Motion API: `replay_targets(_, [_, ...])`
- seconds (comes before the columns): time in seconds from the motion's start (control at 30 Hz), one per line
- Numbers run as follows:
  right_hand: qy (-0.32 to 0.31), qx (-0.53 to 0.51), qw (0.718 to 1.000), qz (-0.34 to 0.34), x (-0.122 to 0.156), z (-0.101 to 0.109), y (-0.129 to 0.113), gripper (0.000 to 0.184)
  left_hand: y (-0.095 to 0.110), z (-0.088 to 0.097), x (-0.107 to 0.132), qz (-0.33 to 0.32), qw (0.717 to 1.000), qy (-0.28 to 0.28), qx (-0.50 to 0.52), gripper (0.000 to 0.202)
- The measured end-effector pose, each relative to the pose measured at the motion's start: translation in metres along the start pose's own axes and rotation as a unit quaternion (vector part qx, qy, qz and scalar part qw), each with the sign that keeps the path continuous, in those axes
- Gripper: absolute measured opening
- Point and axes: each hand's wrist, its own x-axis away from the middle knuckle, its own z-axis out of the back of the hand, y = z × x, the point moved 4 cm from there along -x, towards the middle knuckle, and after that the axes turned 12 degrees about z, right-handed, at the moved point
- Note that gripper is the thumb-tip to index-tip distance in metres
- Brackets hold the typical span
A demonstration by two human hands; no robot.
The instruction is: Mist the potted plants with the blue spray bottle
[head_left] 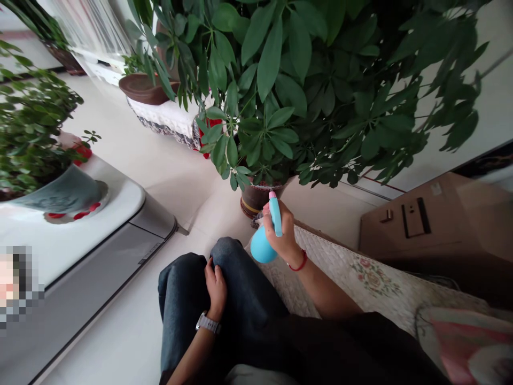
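Observation:
My right hand grips a light blue spray bottle with a pink nozzle tip. The nozzle points up toward a large leafy green plant, whose lower leaves hang just beyond it. Behind the bottle stands the plant's brown pot, partly covered by foliage. On my jeans, near the knees, rests my left hand, its fingers loosely extended and holding nothing. A red band circles my right wrist, and a watch is on the left one.
To the left, a bluish pot with a bushy plant stands on a white-topped cabinet. A brown shallow bowl planter sits farther back on a cloth-covered stand. At right are a quilted floral cover and a cardboard box.

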Motion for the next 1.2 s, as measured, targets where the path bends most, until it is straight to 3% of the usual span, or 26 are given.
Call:
replay_targets(0.37, [0.024, 0.01, 1.0, -0.005, -0.001, 0.013, -0.004, 0.008, 0.001, -0.003, -0.001, -0.003, 1.0, -0.002, 0.007, 0.068])
replay_targets(0.7, [0.102, 0.032, 0.994, 0.036, -0.033, 0.053, -0.006, 0.008, -0.003, -0.003, -0.004, 0.001, 1.0, -0.003, 0.001, 0.072])
replay_targets(0.9, [0.122, 0.033, 0.991, 0.038, -0.049, 0.068, -0.018, 0.009, -0.006, -0.005, -0.007, -0.001, 1.0, -0.006, -0.001, 0.073])
replay_targets(1.2, [0.118, 0.006, 0.992, 0.034, -0.056, 0.072, -0.041, 0.012, -0.013, -0.007, -0.011, -0.003, 1.0, -0.013, -0.001, 0.074])
